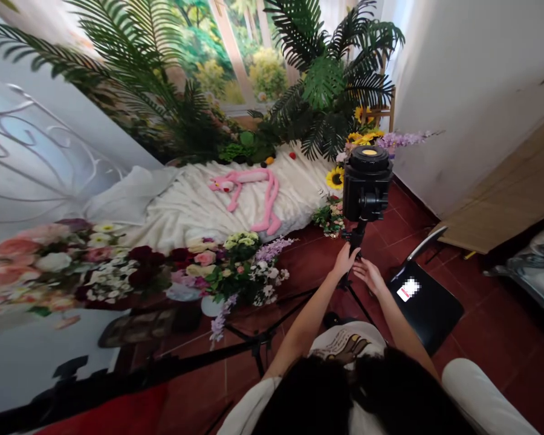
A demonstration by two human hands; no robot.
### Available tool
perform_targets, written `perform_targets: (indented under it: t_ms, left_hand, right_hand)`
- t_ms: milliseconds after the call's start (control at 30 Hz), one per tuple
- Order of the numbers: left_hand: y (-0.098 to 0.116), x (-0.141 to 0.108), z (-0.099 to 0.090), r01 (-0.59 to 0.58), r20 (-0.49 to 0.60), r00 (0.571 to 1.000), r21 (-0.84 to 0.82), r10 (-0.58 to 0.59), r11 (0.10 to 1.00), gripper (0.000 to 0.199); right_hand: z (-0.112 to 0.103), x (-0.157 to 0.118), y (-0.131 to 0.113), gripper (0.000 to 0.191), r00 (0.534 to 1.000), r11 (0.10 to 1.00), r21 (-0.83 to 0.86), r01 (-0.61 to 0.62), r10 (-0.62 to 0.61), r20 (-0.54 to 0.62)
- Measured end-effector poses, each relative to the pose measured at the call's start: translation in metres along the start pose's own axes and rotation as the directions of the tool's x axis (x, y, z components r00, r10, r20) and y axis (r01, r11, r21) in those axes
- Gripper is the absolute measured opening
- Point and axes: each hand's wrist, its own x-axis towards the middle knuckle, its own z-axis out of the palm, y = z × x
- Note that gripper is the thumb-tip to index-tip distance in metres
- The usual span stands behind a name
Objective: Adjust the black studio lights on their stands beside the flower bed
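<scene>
A black studio light (367, 184) stands upright on a thin black stand. Just below its head, my left hand (346, 261) is wrapped round the stand's upper pole. My right hand (369, 273) is at the same pole, slightly lower and to the right, its fingers bent toward a small dark part that looks like a knob. The right fingertips are partly hidden there, so their grip is unclear. Legs of the stand spread toward the red tiled floor (299, 257) beneath my hands.
A pink plush toy (268, 199) lies on a white furry cover (185, 202). Flowers (236, 266) line its front; palm leaves (321, 84) rise behind. A black chair (435, 314) is at right. Another black stand (258, 341) crosses the lower left.
</scene>
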Motion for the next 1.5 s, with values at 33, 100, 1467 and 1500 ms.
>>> perform_targets:
  t_ms: [33, 100, 1467, 1500]
  left_hand:
    - [0.000, 0.000, 0.000, 0.001, -0.004, 1.000, -0.001, -0.001, 1.000, 0.030]
    - [0.000, -0.001, 0.000, 0.009, -0.011, 1.000, -0.002, -0.009, 1.000, 0.031]
    - [-0.003, -0.006, 0.005, 0.042, -0.060, 0.997, -0.055, -0.045, 0.998, 0.038]
    - [-0.003, -0.006, 0.006, 0.044, -0.060, 0.997, -0.048, -0.047, 0.998, 0.038]
  right_hand:
    - [0.001, 0.001, -0.001, 0.023, 1.000, 1.000, -0.019, 0.005, -0.005, -0.001]
    - [0.002, 0.003, -0.002, 0.026, 0.998, 0.993, -0.102, 0.057, -0.060, -0.025]
    - [0.033, -0.019, -0.068, 0.044, 0.805, 0.590, -0.634, 0.500, -0.586, 0.090]
    - [0.022, -0.016, -0.057, 0.046, 0.824, 0.583, -0.676, 0.451, -0.563, 0.065]
